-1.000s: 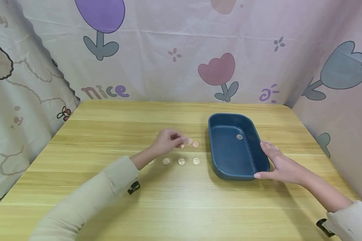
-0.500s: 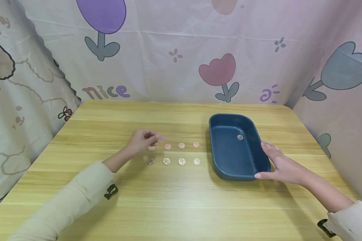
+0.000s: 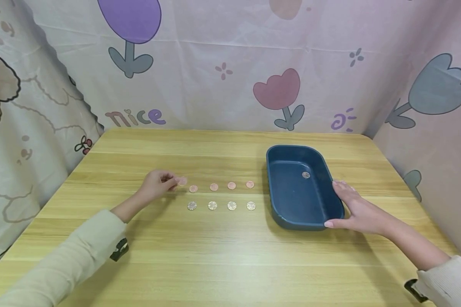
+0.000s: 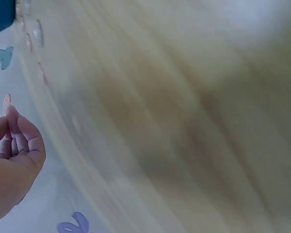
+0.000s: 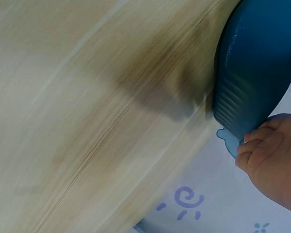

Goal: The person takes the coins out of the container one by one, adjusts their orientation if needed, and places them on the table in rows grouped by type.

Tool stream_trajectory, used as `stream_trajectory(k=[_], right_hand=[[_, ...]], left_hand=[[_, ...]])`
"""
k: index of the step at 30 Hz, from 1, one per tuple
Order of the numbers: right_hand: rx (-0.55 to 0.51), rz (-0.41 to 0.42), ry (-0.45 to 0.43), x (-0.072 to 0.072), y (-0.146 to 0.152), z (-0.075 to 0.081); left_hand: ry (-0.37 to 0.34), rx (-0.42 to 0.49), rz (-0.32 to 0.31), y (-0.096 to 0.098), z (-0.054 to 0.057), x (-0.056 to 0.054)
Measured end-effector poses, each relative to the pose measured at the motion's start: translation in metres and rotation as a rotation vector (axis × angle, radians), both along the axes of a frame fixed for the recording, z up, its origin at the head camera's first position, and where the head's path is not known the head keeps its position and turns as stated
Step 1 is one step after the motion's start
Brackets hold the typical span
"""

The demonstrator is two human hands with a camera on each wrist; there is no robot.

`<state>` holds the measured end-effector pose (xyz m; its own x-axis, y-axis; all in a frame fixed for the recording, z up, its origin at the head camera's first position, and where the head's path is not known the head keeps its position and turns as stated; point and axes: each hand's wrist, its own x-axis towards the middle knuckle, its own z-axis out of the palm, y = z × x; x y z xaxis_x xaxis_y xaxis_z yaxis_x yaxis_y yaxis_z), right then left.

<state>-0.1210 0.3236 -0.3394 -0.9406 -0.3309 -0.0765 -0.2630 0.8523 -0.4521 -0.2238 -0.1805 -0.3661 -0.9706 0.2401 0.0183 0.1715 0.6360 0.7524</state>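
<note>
My left hand (image 3: 153, 186) pinches a copper-coloured coin (image 3: 182, 181) between thumb and fingertips, at the left end of the back row of coins. In the left wrist view the same coin (image 4: 7, 101) stands up beyond the fingertips. The back row holds several copper-coloured coins (image 3: 214, 186); in front lies a row of several paler, silvery coins (image 3: 231, 205). My right hand (image 3: 359, 212) grips the near right corner of a dark blue plastic box (image 3: 276, 200), thumb on the rim and fingers along its side. One coin (image 3: 305, 175) lies inside the box.
Everything rests on a light wood-grain table (image 3: 230, 264). A printed fabric curtain (image 3: 215, 64) hangs behind the table and along both sides. Dark wrist straps (image 3: 119, 249) show at both sleeves.
My left hand has moved left with the coin, from above the right part of the back row to beyond its left end. My right hand and the box stay put.
</note>
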Motion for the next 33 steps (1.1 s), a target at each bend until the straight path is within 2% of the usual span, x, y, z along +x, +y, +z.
stream_trajectory(k=[7,9,14,19,26,30,33], right_hand=[[0.004,-0.006,-0.01,0.001,-0.001,0.0],[0.001,-0.006,-0.013,0.001,-0.001,0.0],[-0.005,0.001,-0.009,0.0,-0.001,0.0],[-0.004,-0.001,-0.011,0.001,-0.001,0.0],[-0.006,-0.014,-0.022,0.001,-0.001,0.0],[-0.005,-0.015,-0.023,0.001,-0.001,0.0],[-0.003,-0.013,-0.019,0.001,-0.001,0.001]], left_hand=[[-0.043,-0.064,-0.015,-0.015,-0.008,-0.002],[-0.073,-0.096,0.0,-0.017,-0.009,-0.003],[-0.187,-0.146,0.064,-0.018,-0.006,-0.004],[-0.232,-0.188,0.06,-0.017,-0.002,-0.005],[-0.192,-0.277,0.055,-0.016,-0.005,-0.009],[-0.171,-0.28,0.062,-0.017,-0.004,-0.009],[-0.105,-0.267,0.076,-0.016,0.001,-0.005]])
